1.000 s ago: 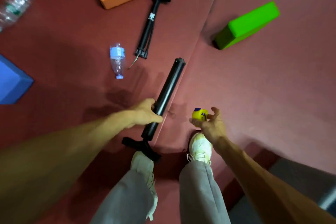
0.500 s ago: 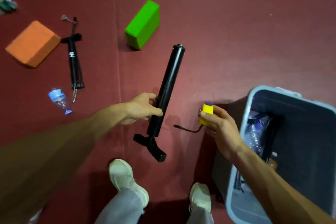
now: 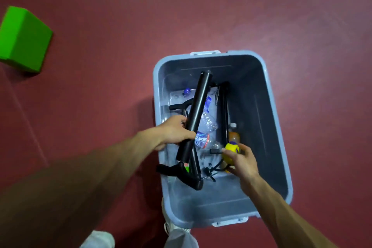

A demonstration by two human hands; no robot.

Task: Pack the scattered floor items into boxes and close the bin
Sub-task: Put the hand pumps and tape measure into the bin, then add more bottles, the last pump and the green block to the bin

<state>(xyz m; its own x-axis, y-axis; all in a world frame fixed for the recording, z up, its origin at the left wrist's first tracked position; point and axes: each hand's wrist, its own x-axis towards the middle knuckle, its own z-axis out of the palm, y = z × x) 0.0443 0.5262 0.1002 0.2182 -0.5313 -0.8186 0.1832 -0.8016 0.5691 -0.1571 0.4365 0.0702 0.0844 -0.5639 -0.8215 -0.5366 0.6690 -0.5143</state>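
Black pump (image 3: 196, 115): clenched in left hand (image 3: 174, 133), long axis running along grey bin (image 3: 269, 94) over its left side; right hand (image 3: 241, 162) grasps yellow gadget (image 3: 231, 152) beside it, inside the rim.

No legible text; bottle label (image 3: 202, 139) in bin (image 3: 278, 127) blurred.

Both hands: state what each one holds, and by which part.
The left hand has its grip around the lower barrel of the black pump, above its handle. The right hand pinches the small yellow item by its sides, over the grey bin.
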